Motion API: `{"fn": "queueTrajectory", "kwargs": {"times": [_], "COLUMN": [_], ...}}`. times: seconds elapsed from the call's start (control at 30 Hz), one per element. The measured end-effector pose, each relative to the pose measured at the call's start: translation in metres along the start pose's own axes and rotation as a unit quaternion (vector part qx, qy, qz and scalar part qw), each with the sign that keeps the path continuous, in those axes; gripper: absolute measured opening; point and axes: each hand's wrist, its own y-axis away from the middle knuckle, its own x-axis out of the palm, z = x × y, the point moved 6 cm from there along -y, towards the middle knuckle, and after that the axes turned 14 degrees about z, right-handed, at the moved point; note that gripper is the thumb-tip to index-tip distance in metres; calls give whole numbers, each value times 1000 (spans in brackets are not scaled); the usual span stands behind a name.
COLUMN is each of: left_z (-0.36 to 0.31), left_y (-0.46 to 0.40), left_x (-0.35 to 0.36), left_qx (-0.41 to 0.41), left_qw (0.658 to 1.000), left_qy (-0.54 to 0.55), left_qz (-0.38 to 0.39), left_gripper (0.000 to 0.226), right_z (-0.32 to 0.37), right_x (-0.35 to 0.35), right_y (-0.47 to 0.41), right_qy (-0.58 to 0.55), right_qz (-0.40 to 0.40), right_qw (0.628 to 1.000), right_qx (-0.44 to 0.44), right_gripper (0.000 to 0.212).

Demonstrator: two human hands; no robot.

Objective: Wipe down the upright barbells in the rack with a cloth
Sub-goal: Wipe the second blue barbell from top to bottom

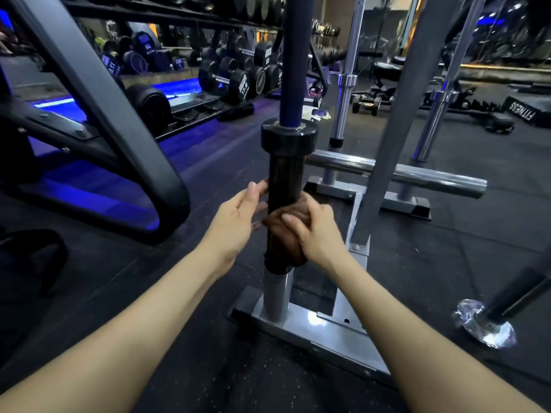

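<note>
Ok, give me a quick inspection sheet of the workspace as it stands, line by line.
Surface: dark rubber gym floor with pale specks near the rack.
Job's things: blue barbell upright in the grey rack, its black sleeve low in a grey tube; brown cloth wrapped on the sleeve; two chrome barbells upright behind.
Clutter: small pale items on the floor behind the barbell; what they are, cannot tell.
Grippers: right hand pressing the cloth on the sleeve; left hand open, fingertips on the sleeve.
Cables: nothing seen.
Surroundings: dumbbell racks left, bench behind, black box marked FITNESS right.
</note>
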Motion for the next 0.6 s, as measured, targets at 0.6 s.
{"fn": "queueTrajectory", "kwargs": {"times": [0.6], "left_z": [2], "left_y": [2], "left_x": [-1], "left_qx": [-8], "left_qw": [1000], "left_qy": [-7], "left_qz": [19], "left_gripper": [36], "right_z": [-11], "right_x": [14], "right_y": [-2], "right_qy": [8], "right_qz": [33], "right_qw": [998], "right_qx": [52], "right_gripper": [69]}}
